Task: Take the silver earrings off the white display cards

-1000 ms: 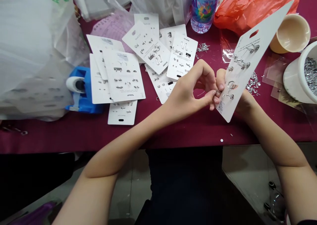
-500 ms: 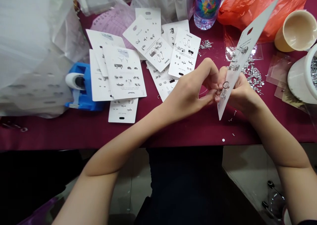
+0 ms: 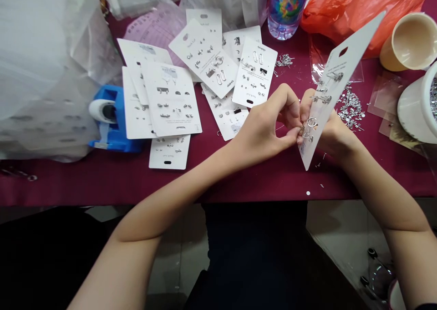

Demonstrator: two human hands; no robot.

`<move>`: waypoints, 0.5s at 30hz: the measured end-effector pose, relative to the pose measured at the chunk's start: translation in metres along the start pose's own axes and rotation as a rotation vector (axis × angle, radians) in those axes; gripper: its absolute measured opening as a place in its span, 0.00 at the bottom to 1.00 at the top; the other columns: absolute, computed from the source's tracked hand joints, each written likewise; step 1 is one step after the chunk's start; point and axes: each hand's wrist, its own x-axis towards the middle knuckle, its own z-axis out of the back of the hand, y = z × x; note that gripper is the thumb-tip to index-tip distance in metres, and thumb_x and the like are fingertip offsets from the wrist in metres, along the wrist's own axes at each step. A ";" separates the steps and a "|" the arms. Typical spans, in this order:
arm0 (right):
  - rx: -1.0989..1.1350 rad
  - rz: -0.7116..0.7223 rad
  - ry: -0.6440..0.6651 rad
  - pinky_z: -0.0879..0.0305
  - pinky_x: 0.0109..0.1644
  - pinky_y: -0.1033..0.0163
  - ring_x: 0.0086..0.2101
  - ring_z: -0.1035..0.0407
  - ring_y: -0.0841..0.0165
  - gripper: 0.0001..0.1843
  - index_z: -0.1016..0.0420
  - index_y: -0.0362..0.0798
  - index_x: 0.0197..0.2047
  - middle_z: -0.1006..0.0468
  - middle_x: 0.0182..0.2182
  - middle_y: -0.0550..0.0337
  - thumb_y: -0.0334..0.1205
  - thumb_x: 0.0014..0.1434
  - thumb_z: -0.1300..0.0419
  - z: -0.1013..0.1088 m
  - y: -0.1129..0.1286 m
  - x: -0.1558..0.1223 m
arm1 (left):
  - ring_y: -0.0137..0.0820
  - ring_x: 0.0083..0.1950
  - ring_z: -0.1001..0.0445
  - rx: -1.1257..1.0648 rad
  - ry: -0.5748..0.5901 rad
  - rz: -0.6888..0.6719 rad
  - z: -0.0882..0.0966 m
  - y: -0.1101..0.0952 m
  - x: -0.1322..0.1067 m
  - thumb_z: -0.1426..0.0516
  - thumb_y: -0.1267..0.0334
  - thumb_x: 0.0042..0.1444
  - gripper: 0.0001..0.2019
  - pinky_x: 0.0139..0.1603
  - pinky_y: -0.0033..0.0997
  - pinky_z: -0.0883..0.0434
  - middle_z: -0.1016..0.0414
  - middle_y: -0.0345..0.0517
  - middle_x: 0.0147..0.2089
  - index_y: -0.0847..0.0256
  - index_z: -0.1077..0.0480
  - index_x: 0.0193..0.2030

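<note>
A white earring card (image 3: 341,80) stands on edge above the table, tilted, with several small metal earrings and a hoop on the side facing left. My right hand (image 3: 329,130) grips it, partly hidden behind the card, with fingertips showing at its left edge. At that same lower left edge, my left hand (image 3: 276,119) pinches a tiny metal piece, too small to name, between thumb and index finger. More white earring cards (image 3: 172,100) lie overlapping to the left of my hands.
A blue tape dispenser (image 3: 114,119) and plastic bags (image 3: 44,64) occupy the left. Loose metal earring parts (image 3: 351,107) lie behind my right hand. A bottle (image 3: 287,9), beige cup (image 3: 409,41), white tub (image 3: 414,105) and red bag (image 3: 368,14) stand around the back and right.
The card has turned slightly, showing more of its earring side, and its top has dropped a little. My left hand stays pinched at its edge.
</note>
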 end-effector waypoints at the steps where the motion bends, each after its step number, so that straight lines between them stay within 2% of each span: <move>1: 0.010 -0.002 0.007 0.23 0.33 0.64 0.30 0.27 0.71 0.35 0.32 0.53 0.40 0.26 0.29 0.68 0.56 0.37 0.19 0.000 0.000 0.000 | 0.23 0.36 0.23 0.004 0.001 0.002 0.000 0.000 0.000 0.36 0.67 0.59 0.13 0.40 0.27 0.20 0.28 0.38 0.38 0.57 0.39 0.38; 4: 0.051 -0.004 0.013 0.22 0.34 0.64 0.29 0.27 0.71 0.34 0.32 0.53 0.41 0.27 0.29 0.68 0.51 0.38 0.18 -0.002 -0.001 0.000 | 0.24 0.36 0.23 0.011 0.006 0.002 -0.001 0.001 -0.001 0.36 0.67 0.59 0.12 0.39 0.28 0.21 0.27 0.39 0.39 0.58 0.38 0.39; 10: 0.106 -0.001 0.015 0.20 0.35 0.61 0.33 0.25 0.67 0.31 0.30 0.54 0.41 0.25 0.32 0.66 0.49 0.40 0.19 -0.002 -0.002 0.001 | 0.27 0.38 0.23 0.066 0.031 -0.003 0.003 0.003 0.002 0.38 0.64 0.61 0.09 0.41 0.31 0.20 0.26 0.40 0.38 0.57 0.37 0.39; 15: 0.155 -0.019 0.065 0.20 0.33 0.63 0.29 0.27 0.71 0.27 0.31 0.51 0.38 0.25 0.32 0.66 0.45 0.42 0.19 -0.001 0.000 0.004 | 0.27 0.39 0.22 0.128 0.035 0.017 0.003 0.013 0.002 0.38 0.60 0.62 0.09 0.44 0.31 0.20 0.25 0.40 0.38 0.57 0.35 0.42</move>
